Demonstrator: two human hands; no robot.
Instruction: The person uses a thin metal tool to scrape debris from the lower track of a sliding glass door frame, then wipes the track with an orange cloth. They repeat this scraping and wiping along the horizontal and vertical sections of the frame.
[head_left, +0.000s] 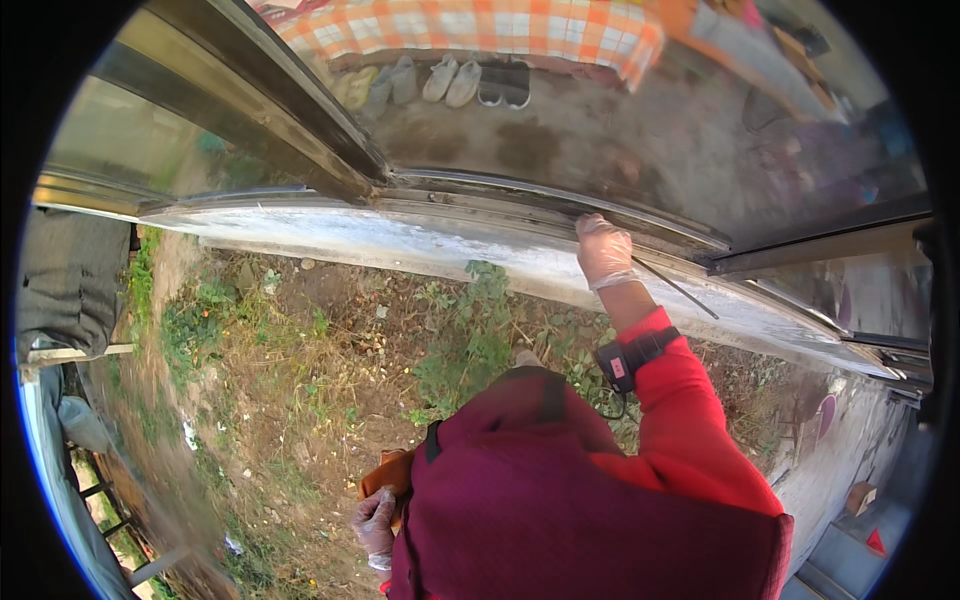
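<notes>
My right hand (604, 249), in a clear plastic glove, is closed around a thin dark rod (679, 289) at the window's lower track (495, 213). The rod's free end sticks out to the right over the white sill (360, 231). What its other end touches is hidden by my fingers. Low beside my body, my gloved left hand (375, 523) has its fingers bent around an orange-brown cloth (388, 477), partly covered by my maroon apron (525, 480). A sliding glass pane (585, 142) stands just beyond the track.
Several shoes (454, 79) and an orange checked cloth (480, 30) show through the glass. A window post (277, 97) rises at left. Below the sill lie soil and weeds (465, 352). Dark fabric (71, 277) hangs at far left; a small box (860, 498) sits at lower right.
</notes>
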